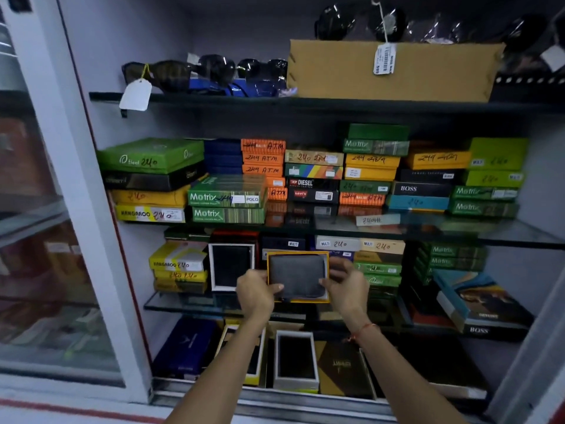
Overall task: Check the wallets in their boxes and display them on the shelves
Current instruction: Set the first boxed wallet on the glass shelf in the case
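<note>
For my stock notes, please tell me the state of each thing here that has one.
Orange-rimmed box: open, held upright by both hands.
Dark wallet: closed, inside that box.
Left hand: gripping the box's left edge.
Right hand: gripping its right edge.
White-rimmed box: open, standing on the shelf.

"Motrix" green box [227, 199], "DIESEL" black box [313, 183]
</note>
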`<state>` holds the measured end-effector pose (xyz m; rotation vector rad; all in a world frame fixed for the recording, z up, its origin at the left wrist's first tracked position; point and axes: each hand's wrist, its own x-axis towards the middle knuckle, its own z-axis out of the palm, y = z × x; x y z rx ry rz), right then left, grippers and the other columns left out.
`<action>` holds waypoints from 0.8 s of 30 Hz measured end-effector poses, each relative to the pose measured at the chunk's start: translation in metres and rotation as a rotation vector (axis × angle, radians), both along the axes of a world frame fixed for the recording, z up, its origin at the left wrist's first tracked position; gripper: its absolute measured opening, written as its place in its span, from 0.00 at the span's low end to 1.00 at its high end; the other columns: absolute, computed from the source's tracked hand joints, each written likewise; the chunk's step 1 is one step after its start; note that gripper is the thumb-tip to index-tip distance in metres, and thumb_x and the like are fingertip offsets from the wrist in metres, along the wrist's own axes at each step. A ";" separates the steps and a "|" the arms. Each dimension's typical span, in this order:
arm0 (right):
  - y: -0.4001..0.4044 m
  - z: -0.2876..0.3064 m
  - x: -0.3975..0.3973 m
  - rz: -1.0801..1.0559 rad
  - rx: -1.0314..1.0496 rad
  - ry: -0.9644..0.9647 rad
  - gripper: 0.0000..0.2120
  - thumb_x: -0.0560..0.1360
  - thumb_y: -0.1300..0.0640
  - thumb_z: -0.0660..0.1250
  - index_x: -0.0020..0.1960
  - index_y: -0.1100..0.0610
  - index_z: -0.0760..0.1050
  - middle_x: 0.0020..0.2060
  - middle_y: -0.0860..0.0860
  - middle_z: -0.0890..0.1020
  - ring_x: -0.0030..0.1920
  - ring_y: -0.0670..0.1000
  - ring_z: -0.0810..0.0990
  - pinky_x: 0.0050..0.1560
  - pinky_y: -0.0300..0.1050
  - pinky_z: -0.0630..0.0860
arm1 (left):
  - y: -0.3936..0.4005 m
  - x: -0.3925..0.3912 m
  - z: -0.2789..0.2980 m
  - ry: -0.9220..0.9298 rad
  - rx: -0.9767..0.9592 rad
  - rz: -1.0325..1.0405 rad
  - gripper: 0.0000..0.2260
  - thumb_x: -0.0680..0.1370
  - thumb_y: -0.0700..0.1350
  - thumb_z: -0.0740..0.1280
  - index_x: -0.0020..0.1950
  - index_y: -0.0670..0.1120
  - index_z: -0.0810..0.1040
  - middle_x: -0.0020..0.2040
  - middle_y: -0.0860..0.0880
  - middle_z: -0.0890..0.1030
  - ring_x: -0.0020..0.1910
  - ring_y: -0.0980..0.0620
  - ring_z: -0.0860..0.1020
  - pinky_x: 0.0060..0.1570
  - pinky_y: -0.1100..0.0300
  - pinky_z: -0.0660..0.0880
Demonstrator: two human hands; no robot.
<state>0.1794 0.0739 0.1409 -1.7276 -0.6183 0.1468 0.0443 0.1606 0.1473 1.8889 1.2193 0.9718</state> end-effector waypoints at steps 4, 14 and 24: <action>0.012 -0.014 0.009 -0.002 0.000 -0.036 0.20 0.67 0.68 0.73 0.56 0.53 0.77 0.51 0.53 0.83 0.48 0.47 0.80 0.46 0.40 0.78 | 0.005 0.011 -0.013 0.026 0.084 0.044 0.07 0.70 0.41 0.74 0.47 0.42 0.84 0.45 0.44 0.86 0.45 0.49 0.83 0.40 0.63 0.76; 0.021 -0.029 0.026 0.036 -0.101 -0.123 0.17 0.68 0.61 0.74 0.56 0.56 0.77 0.49 0.52 0.83 0.48 0.49 0.81 0.55 0.51 0.80 | 0.011 0.017 -0.014 0.257 0.199 0.031 0.12 0.75 0.46 0.69 0.54 0.40 0.79 0.47 0.40 0.84 0.48 0.44 0.82 0.43 0.56 0.78; -0.052 -0.053 0.007 -0.035 0.002 -0.178 0.05 0.71 0.58 0.72 0.47 0.57 0.80 0.39 0.53 0.83 0.36 0.48 0.79 0.41 0.37 0.77 | -0.011 -0.015 -0.046 -0.013 0.129 -0.091 0.07 0.71 0.45 0.74 0.43 0.41 0.85 0.36 0.45 0.86 0.36 0.50 0.83 0.42 0.57 0.81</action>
